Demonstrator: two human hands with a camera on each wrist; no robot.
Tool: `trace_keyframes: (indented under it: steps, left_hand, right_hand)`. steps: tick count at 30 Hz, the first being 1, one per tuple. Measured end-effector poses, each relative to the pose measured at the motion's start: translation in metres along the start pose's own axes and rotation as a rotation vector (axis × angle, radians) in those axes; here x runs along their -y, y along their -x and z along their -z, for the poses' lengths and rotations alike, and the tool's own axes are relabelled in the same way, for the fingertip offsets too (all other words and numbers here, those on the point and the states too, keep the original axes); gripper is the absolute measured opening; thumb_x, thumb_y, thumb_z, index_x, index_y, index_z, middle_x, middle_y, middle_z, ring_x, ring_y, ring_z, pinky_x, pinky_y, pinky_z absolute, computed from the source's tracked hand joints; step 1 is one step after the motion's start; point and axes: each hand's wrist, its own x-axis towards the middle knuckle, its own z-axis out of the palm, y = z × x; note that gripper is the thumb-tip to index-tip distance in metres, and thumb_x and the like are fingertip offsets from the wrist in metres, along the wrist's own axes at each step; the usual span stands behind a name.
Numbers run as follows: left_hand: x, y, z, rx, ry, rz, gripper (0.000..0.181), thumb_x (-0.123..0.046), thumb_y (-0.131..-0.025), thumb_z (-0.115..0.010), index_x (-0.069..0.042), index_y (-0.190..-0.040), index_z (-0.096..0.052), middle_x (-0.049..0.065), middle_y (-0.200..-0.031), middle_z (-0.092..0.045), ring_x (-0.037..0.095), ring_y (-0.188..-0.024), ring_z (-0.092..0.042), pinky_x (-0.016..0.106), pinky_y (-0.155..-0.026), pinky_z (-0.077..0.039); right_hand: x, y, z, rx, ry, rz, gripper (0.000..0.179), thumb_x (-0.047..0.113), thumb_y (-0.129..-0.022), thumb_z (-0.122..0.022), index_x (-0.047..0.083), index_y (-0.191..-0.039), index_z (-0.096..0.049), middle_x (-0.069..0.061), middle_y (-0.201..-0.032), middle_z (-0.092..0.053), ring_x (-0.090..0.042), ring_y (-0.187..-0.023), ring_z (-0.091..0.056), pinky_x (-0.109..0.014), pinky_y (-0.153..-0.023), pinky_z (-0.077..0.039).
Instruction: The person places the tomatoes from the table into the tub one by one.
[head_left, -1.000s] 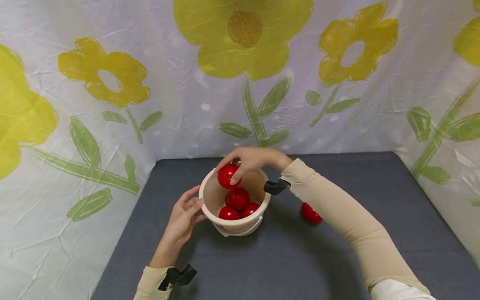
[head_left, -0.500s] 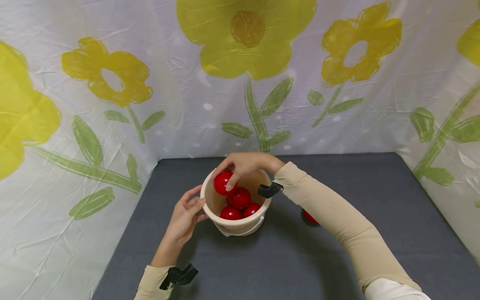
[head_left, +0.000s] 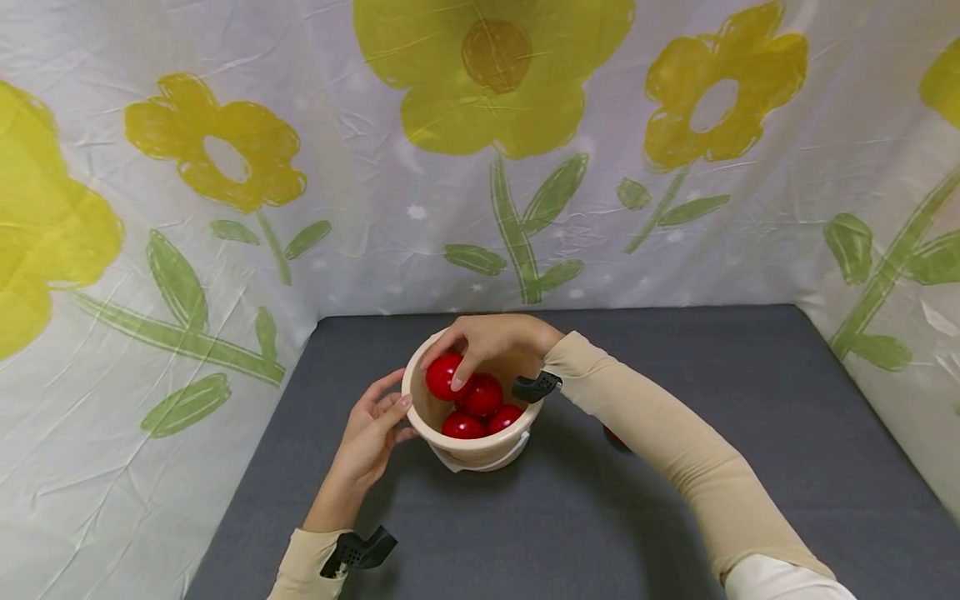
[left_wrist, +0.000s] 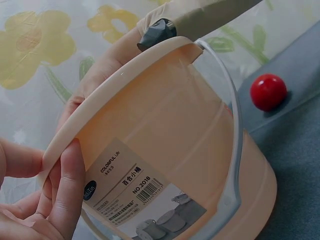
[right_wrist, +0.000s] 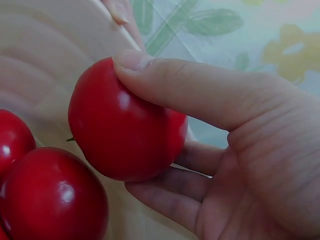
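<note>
My left hand (head_left: 367, 437) pinches the left rim of a cream plastic bucket (head_left: 472, 454), thumb on one side of the wall and fingers on the other. In the left wrist view, the bucket's outer wall bears a printed label (left_wrist: 145, 187). My right hand (head_left: 491, 337) reaches down inside the bucket and grips a glossy red tomato (head_left: 442, 377) between thumb and fingers. A small green stem tip shows on this tomato (right_wrist: 125, 125) in the right wrist view. Several more tomatoes (head_left: 480, 396) lie piled in the bucket below and beside the held one.
Another tomato (left_wrist: 268, 92) lies on the dark grey tabletop (head_left: 570, 517), right of the bucket; my right sleeve mostly covers it in the head view. The bucket's pale handle (left_wrist: 235, 150) hangs at its side. A flower-printed curtain (head_left: 337, 167) encloses the table.
My right hand has moved down and slightly left into the bucket, carrying the tomato close to the others. My left hand keeps its grip on the rim.
</note>
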Motion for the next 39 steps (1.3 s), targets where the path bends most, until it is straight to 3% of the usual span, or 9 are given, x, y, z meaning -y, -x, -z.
trace_keyframes:
  steps: [9,15,17,24,27,33,36,39]
  left_hand:
    - [0.0,0.0,-0.001,0.005,0.005,0.0,0.054,-0.001,-0.098,-0.055,-0.006,-0.148,-0.034,-0.005,-0.085,-0.063,0.007,-0.073,-0.062,0.025,-0.064,-0.059]
    - [0.0,0.0,-0.001,0.009,0.012,-0.003,0.054,-0.001,-0.098,-0.055,-0.006,-0.148,-0.034,-0.005,-0.085,-0.064,0.007,-0.073,-0.062,0.025,-0.063,-0.058]
    - [0.0,0.0,-0.001,0.008,0.015,-0.005,0.054,-0.001,-0.098,-0.055,-0.005,-0.148,-0.034,-0.004,-0.085,-0.064,0.007,-0.073,-0.061,0.025,-0.063,-0.058]
    - [0.0,0.0,0.0,-0.002,0.013,-0.002,0.053,-0.002,-0.098,-0.055,-0.006,-0.147,-0.035,-0.005,-0.084,-0.063,0.007,-0.072,-0.061,0.025,-0.062,-0.058]
    - [0.001,0.0,0.0,-0.001,0.013,-0.004,0.054,-0.002,-0.098,-0.055,-0.006,-0.148,-0.034,-0.005,-0.084,-0.063,0.007,-0.072,-0.061,0.024,-0.062,-0.058]
    - [0.001,0.0,0.0,-0.002,0.001,-0.006,0.054,-0.002,-0.098,-0.055,-0.006,-0.148,-0.034,-0.004,-0.086,-0.065,0.007,-0.073,-0.062,0.024,-0.063,-0.058]
    - [0.0,0.0,0.0,-0.004,-0.003,-0.006,0.054,-0.001,-0.098,-0.055,-0.006,-0.148,-0.035,-0.003,-0.087,-0.065,0.008,-0.073,-0.062,0.024,-0.063,-0.058]
    - [0.0,0.001,0.0,-0.009,-0.003,-0.004,0.053,-0.001,-0.098,-0.055,-0.006,-0.148,-0.035,-0.004,-0.087,-0.065,0.008,-0.073,-0.062,0.024,-0.062,-0.058]
  right_hand:
    - [-0.004,-0.002,-0.002,-0.015,0.079,0.021,0.048,0.016,-0.083,-0.078,0.021,-0.129,-0.066,0.001,-0.127,-0.064,-0.022,-0.116,-0.057,-0.035,-0.09,-0.058]
    - [0.005,0.01,-0.007,-0.041,-0.266,-0.03,0.046,0.007,-0.086,-0.072,0.006,-0.131,-0.063,-0.022,-0.137,-0.058,-0.039,-0.127,-0.051,-0.053,-0.102,-0.05]
    - [0.007,0.013,-0.008,-0.062,-0.324,-0.049,0.047,0.007,-0.086,-0.072,0.003,-0.131,-0.061,-0.025,-0.138,-0.055,-0.042,-0.128,-0.049,-0.056,-0.103,-0.048]
    - [0.004,0.011,0.0,-0.059,-0.084,0.041,0.046,0.008,-0.087,-0.073,0.003,-0.131,-0.063,-0.021,-0.132,-0.063,-0.042,-0.126,-0.054,-0.037,-0.097,-0.055]
    - [0.001,0.009,0.004,-0.042,-0.031,0.074,0.046,0.009,-0.087,-0.074,0.004,-0.132,-0.063,-0.019,-0.133,-0.064,-0.04,-0.126,-0.056,-0.033,-0.098,-0.055]
    - [0.006,0.018,0.013,-0.087,0.1,0.126,0.045,0.013,-0.085,-0.077,0.006,-0.129,-0.065,-0.017,-0.131,-0.065,-0.036,-0.124,-0.06,-0.043,-0.105,-0.051]
    - [0.011,0.029,0.021,-0.118,0.135,0.156,0.044,0.013,-0.086,-0.076,0.005,-0.128,-0.065,-0.019,-0.132,-0.064,-0.038,-0.124,-0.059,-0.051,-0.108,-0.046]
    - [0.012,0.046,0.027,-0.148,0.139,0.155,0.044,0.013,-0.087,-0.075,0.006,-0.129,-0.065,-0.017,-0.132,-0.065,-0.035,-0.124,-0.059,-0.05,-0.108,-0.047]
